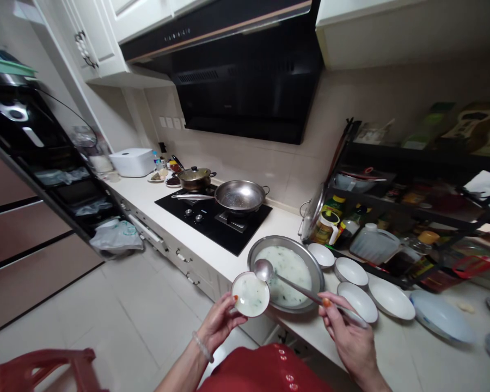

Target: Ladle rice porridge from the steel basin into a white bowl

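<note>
My left hand (222, 321) grips a small bowl (251, 294) by its side, thumb on the rim. The bowl contains a pale, milky soup with green bits. In my right hand (345, 332) is the long handle of a metal ladle (263, 269), whose head is at the small bowl's far right rim; whether they touch I cannot tell. Below the ladle stands a wide metal basin (316, 272) with the same pale soup and greens in it. The small bowl is in front of the basin, at the counter's edge.
White bowls (353, 271) line the counter right of the basin, beside a dark rack (416, 212) of bottles. Beyond the basin, a steel wok (240, 196) and a lidded pot (194, 178) sit on the black hob (179, 209). A red chair (44, 359) stands at lower left.
</note>
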A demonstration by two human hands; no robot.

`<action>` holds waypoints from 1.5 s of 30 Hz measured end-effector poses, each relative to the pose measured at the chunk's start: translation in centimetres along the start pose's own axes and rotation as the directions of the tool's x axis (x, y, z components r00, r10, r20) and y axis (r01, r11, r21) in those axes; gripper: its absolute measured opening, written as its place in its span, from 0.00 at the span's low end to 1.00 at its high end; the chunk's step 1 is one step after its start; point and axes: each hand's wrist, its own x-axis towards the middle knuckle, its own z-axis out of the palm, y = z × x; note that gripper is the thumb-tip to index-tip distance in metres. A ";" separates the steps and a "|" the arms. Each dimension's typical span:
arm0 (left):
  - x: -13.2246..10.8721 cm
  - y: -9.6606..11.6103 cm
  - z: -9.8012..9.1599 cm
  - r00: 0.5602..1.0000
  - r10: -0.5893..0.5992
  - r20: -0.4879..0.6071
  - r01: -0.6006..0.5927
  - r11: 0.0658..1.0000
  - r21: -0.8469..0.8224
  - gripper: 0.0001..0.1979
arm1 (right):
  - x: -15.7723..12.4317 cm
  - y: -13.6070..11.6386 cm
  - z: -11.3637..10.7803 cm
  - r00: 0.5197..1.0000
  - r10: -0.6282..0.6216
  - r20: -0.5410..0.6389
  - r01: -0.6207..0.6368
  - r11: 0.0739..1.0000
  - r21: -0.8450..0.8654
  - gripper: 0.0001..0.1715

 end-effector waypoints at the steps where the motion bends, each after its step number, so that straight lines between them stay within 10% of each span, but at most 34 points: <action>1: 0.0 0.0 0.0 1.000 0.001 0.001 -0.001 1.000 0.001 0.13 | 0.3 0.2 -0.1 0.997 0.070 -0.039 -0.069 0.997 0.029 0.18; 6: 0.1 0.0 -0.3 1.000 0.004 0.016 -0.004 1.000 0.000 0.14 | 2.0 2.0 -1.1 0.964 0.199 -0.176 -0.192 0.980 0.059 0.27; 19: -0.1 0.1 -0.4 1.000 -0.002 0.006 0.002 1.000 0.023 0.12 | 2.9 8.2 -3.3 0.985 0.058 -0.161 -0.093 0.971 -0.221 0.24; 45: 0.4 0.1 -0.3 1.000 -0.006 -0.003 0.006 1.000 0.004 0.12 | 3.4 6.0 -2.3 0.913 0.277 -0.301 -0.278 0.960 0.041 0.28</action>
